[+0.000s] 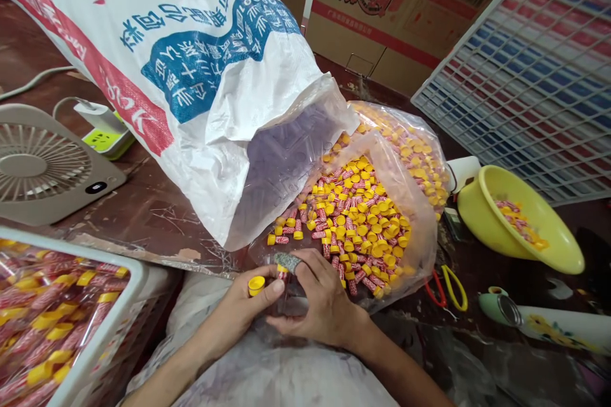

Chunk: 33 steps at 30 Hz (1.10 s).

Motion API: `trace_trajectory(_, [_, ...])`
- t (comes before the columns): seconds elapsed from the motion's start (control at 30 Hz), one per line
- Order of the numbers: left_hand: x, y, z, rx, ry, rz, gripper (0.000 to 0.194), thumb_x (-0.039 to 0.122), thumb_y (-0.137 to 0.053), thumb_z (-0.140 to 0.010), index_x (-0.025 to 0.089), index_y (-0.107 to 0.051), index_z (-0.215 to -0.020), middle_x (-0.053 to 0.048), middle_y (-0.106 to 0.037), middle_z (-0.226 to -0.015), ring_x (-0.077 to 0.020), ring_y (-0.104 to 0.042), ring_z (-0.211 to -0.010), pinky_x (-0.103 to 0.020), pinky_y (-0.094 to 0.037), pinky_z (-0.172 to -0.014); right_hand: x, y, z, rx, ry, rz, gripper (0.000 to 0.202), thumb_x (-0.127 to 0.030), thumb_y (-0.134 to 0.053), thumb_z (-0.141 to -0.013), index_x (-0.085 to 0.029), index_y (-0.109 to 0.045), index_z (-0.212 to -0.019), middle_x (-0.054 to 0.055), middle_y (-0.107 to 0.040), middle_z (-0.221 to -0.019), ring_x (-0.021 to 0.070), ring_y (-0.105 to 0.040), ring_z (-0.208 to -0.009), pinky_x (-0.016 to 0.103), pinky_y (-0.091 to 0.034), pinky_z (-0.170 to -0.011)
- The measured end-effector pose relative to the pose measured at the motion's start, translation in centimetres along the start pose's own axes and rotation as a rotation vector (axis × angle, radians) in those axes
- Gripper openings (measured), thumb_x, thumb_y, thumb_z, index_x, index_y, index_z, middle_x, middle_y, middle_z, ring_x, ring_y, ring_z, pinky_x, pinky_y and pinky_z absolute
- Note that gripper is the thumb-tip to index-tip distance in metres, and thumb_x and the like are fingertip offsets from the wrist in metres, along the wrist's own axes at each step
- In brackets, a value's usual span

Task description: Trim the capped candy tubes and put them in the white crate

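Note:
My left hand (pixel 245 302) is closed around small red-and-white tubes with yellow caps; one yellow cap (pixel 256 285) shows above its fingers. Another capped tube (pixel 282 272) stands at its thumb, against the grey-wrapped fingertip of my right hand (pixel 322 302). The right fingers curve around a clear plastic piece (pixel 293 305), whose shape is mostly hidden. Just beyond my hands lies a pile of yellow-capped tubes (pixel 358 216), spilling from a clear plastic bag (pixel 420 248).
A white woven sack (pixel 200 95) opens toward the pile, with clear plastic inside. At left are a fan (pixel 42 162), power strip (pixel 112 137) and filled white basket (pixel 143 273). Scissors (pixel 446 289), a yellow bowl (pixel 482 222) and a wire rack (pixel 525 76) are right.

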<state>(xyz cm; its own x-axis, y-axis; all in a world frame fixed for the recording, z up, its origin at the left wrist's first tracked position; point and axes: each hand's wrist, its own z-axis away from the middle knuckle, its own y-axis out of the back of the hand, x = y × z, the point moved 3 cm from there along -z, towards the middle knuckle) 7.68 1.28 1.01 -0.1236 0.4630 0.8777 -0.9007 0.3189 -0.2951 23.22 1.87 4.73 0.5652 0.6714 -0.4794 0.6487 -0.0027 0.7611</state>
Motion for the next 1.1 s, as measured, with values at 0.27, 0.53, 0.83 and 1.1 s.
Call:
trace_trajectory(0.27, [0.4, -0.2, 0.8, -0.213, 0.010, -0.295, 0.035, 0.053, -0.061, -0.087, 0.017, -0.060, -0.084, 0.002, -0.051, -0.078, -0.0149, -0.044, -0.073, -0.025, -0.036, -0.067, 7.2, 4.1, 0.6, -0.070, -0.433, 0.558, 0.015, -0.031, -0.064, -0.095, -0.019, -0.065, -0.086, 0.008, -0.062, -0.091, 0.0261, -0.057, -0.091, 0.037, -0.049, -0.078])
trace_trajectory(0.53, [0.2, -0.5, 1.0, -0.175, -0.013, -0.515, 0.031, 0.049, -0.060, -0.089, 0.019, -0.066, -0.096, -0.006, -0.063, -0.108, -0.0243, -0.055, -0.103, -0.034, -0.039, -0.095, 7.1, 1.9, 1.1, -0.156, -0.536, 0.736, 0.029, -0.046, -0.079, -0.081, -0.019, -0.068, -0.085, 0.011, -0.060, -0.096, 0.0286, -0.057, -0.093, 0.035, -0.048, -0.074])
trace_trajectory(0.83, [1.1, -0.7, 1.0, -0.309, -0.056, -0.548, 0.031, 0.051, -0.064, -0.088, 0.022, -0.069, -0.098, -0.005, -0.061, -0.115, -0.0257, -0.052, -0.114, -0.034, -0.036, -0.101, 6.4, 0.7, 1.6, -0.028, -0.485, 0.246, 0.011, -0.019, -0.068, -0.084, -0.019, -0.058, -0.087, 0.004, -0.066, -0.082, 0.0212, -0.064, -0.077, 0.031, -0.052, -0.069])
trace_trajectory(1.1, [1.3, -0.5, 0.2, -0.500, -0.124, -0.295, 0.043, 0.059, -0.064, -0.085, 0.017, -0.067, -0.088, -0.003, -0.059, -0.093, -0.0211, -0.051, -0.093, -0.028, -0.041, -0.081, 4.0, 0.3, 0.9, 0.104, -0.663, -0.874, 0.022, -0.030, -0.070, -0.088, -0.022, -0.065, -0.107, 0.001, -0.072, -0.093, 0.0156, -0.070, -0.085, 0.026, -0.057, -0.077])
